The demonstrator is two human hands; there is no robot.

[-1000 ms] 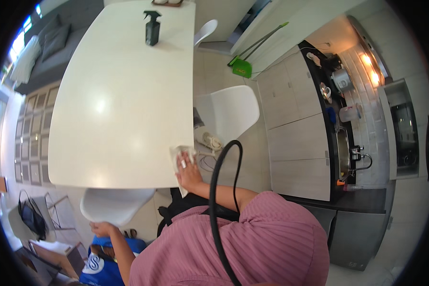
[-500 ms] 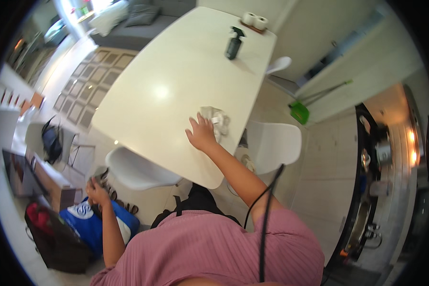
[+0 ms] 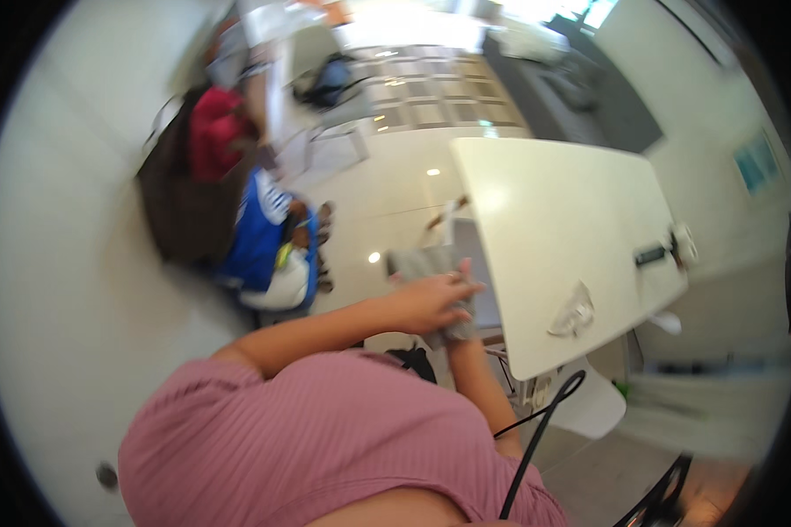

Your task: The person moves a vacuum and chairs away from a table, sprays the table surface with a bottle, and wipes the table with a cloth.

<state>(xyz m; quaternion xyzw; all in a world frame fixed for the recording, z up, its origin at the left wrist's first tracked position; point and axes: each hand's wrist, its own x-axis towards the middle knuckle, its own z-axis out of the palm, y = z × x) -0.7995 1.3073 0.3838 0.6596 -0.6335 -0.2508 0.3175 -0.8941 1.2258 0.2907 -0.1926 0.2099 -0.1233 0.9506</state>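
Both hands are together in front of me, just left of the white table (image 3: 558, 233), on a grey cloth (image 3: 422, 261). My left hand (image 3: 426, 303) lies across its front with the fingers bent onto it. Behind the cloth is my right hand (image 3: 466, 268); only pinkish fingertips and the wrist show, and the fabric hides its palm. Motion blurs the fingers somewhat. A crumpled whitish cloth (image 3: 576, 314) rests on the table near its right-hand edge, apart from both hands. Farther along stands a dark spray bottle (image 3: 650, 256).
White chairs (image 3: 593, 404) stand at the table's sides. On the left are a blue bag (image 3: 268, 233) and a dark brown bag (image 3: 189, 189) on the floor. White paper rolls (image 3: 684, 244) stand beyond the bottle. A black cable (image 3: 536, 448) hangs before me.
My view has turned left. My right hand has left the whitish cloth on the table and come to the grey cloth. My left hand has come up from beside the blue bag.
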